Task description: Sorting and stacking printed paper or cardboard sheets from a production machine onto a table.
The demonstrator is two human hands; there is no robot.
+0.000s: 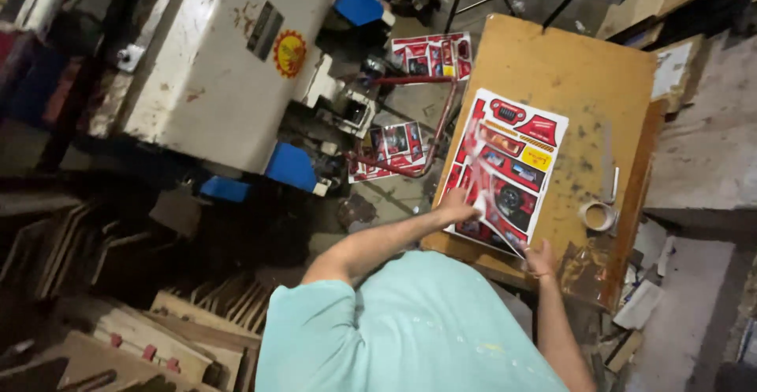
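A red, white and yellow printed sheet [527, 146] of vehicle pictures lies on a worn orange-brown table [552, 57]. My left hand [458, 203] pinches the near left edge of a thin, blurred sheet [482, 173] that is lifted above the printed one. My right hand [541, 258] grips the near corner of that same lifted sheet at the table's front edge. I cannot tell whether the lifted sheet is a clear film or another print. My teal shirt fills the lower middle of the view.
A roll of tape [597, 216] sits on the table right of the sheet. A large white machine [229, 61] with blue parts stands at left. More printed sheets [432, 54] lie on the floor by a red metal frame [443, 128]. Wooden pieces [189, 321] are stacked lower left.
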